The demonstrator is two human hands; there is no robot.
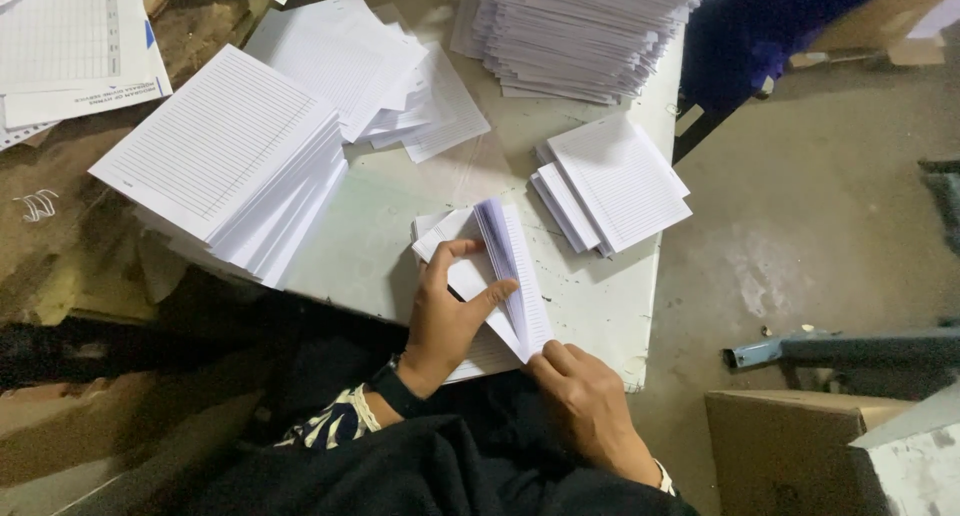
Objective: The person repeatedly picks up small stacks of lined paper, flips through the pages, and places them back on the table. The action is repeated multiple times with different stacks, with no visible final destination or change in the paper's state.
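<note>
Right hand (588,401) nearest the camera, low centre: fingers curled, pinching the near corner of a sheaf (512,276) of ruled sheets. Left hand (446,311) just beside it, half open, thumb and fingers spread across the fanned sheets, pressing them down; dark band on that wrist. Sheaf lies at the near edge of a white table (380,246), on top of a thin pile of loose sheets; top leaves lifted and curved, edge on to the camera. Outward: one small stack (615,184) of ruled pads to the right, near the sheaf but apart. One tall stack (225,156) of ruled sheets to the left, slumped and overhanging the table edge. One loose heap (375,71) of blank sheets behind it, fanned out. One big stack (580,26) at the far edge, top cut off by the frame. So four piles on the table besides the sheaf. Printed forms (70,46) far left, count unclear. One cardboard box (780,446) bottom right on the floor.
</note>
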